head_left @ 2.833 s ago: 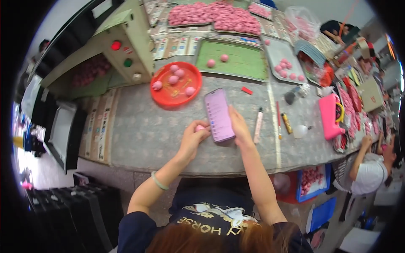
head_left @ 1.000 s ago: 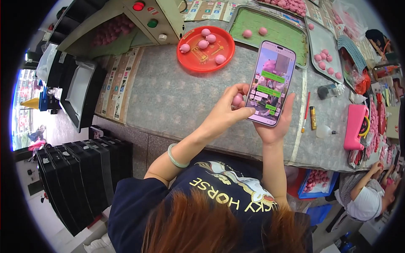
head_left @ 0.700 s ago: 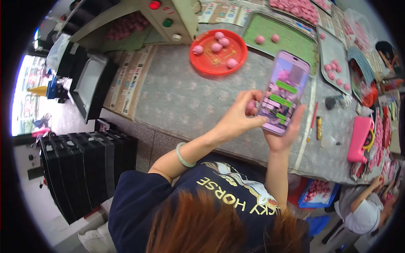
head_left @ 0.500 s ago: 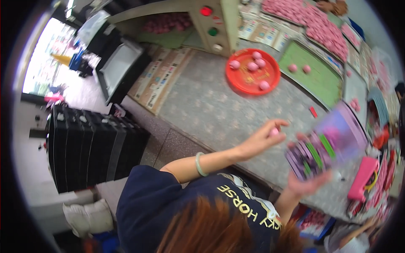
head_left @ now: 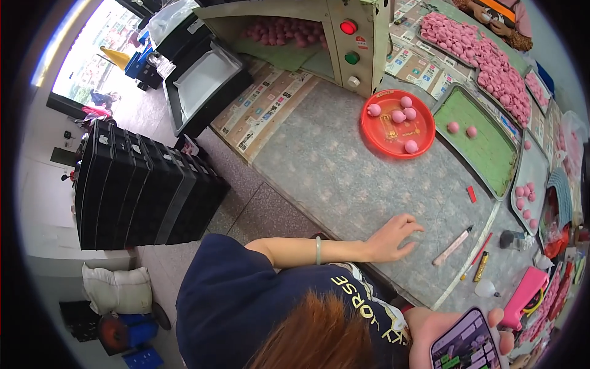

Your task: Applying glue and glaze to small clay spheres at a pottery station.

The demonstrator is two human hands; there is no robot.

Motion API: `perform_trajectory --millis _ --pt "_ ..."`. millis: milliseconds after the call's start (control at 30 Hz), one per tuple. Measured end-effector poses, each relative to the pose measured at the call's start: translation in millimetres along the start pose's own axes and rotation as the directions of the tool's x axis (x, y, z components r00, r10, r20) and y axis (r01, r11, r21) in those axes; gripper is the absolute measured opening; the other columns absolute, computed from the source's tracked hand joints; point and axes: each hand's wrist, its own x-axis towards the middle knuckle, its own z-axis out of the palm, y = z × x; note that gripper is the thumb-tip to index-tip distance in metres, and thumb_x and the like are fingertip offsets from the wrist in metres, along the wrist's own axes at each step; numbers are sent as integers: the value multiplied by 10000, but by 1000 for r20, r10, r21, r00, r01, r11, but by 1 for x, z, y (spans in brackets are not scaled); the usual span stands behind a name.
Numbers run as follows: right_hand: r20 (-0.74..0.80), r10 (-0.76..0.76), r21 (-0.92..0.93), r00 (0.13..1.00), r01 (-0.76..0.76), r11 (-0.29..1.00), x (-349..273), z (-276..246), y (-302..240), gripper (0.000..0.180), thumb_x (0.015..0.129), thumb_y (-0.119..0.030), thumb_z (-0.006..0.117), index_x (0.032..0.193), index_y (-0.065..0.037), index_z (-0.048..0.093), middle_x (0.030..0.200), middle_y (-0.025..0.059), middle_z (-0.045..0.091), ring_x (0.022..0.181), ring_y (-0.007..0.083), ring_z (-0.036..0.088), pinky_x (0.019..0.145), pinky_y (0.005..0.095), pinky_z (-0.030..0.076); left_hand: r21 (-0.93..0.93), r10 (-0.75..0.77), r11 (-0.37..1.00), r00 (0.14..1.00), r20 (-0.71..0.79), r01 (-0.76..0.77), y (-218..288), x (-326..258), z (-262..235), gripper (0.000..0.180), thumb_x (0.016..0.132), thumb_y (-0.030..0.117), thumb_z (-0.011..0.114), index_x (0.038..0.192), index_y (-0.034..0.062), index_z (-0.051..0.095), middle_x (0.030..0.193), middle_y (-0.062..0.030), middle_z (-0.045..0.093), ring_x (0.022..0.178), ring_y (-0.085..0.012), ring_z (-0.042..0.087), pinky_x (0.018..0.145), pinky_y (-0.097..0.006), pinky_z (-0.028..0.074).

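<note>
My left hand [head_left: 393, 238], with a pale bracelet [head_left: 318, 251] on its wrist, lies on the grey patterned tabletop [head_left: 332, 166]. Its fingers are spread, and nothing shows in them. Low at the right, my right hand [head_left: 424, 335] is closed around a smartphone [head_left: 467, 347] with a lit screen. The picture's lower edge cuts off the phone. To the right of my left hand lie a pen-like tool [head_left: 453, 246] with a dark tip, a thin red stick [head_left: 477, 257] and a small yellow tube [head_left: 482, 267].
A red round tray [head_left: 393, 149] holds several pink balls. Beside it, a green-lined metal tray [head_left: 482, 144] bears two more. Masses of pink pieces [head_left: 504, 86] cover trays farther back. A box-shaped machine [head_left: 362, 71] stands at the far edge. Black stacked crates [head_left: 141, 197] stand left; another person's hands [head_left: 491, 18] show far right.
The phone has dropped from above the table's right side to the lower edge with my right hand. My left hand has come down flat onto the table. The view has shifted.
</note>
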Motion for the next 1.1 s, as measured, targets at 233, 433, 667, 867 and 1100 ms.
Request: perform_trajectory --millis 233,433,667,867,1100 --pt "335 167 782 927 -372 499 9 -5 -29 491 949 -383 311 1367 -126 294 1340 72 366 1143 210 424 808 430 404 9 -1 1000 1000 -12 1 0 0 0 384 757 61 596 1134 73 519 1057 -131 443 970 -286 470 831 -348 413" --pt "397 152 806 905 -423 415 11 -15 -27 476 959 -360 335 1392 -170 282 1388 -35 334 1181 158 395 795 414 378 1 -8 1000 1000 -29 8 0 1 0 409 726 -17 538 1126 67 521 1040 -135 446 956 -288 476 819 -350 417" --pt "439 157 771 885 -460 439 16 -14 -33 465 966 -357 337 1409 -226 281 1422 -134 308 1222 127 365 789 410 360 -7 -4 1000 999 -39 4 -1 2 0 426 704 -91 467 1100 52 531 1034 -138 445 920 -287 481 794 -341 415" --pt "412 179 794 893 -449 410 18 -6 -39 466 956 -368 365 1401 -244 300 1415 -130 326 1224 135 380 798 428 363 -52 -43 998 999 -19 42 1 2 -2 395 699 -87 464 1068 40 526 1015 -140 437 954 -306 467 848 -361 399" --pt "323 129 801 937 -344 490 15 -1 -34 484 941 -414 391 1391 -251 320 1421 -130 320 1216 151 403 775 441 370 -58 -58 997 998 -17 57 0 2 -2 383 698 -89 463 1052 37 533 1013 -137 438 944 -302 469 834 -361 402"
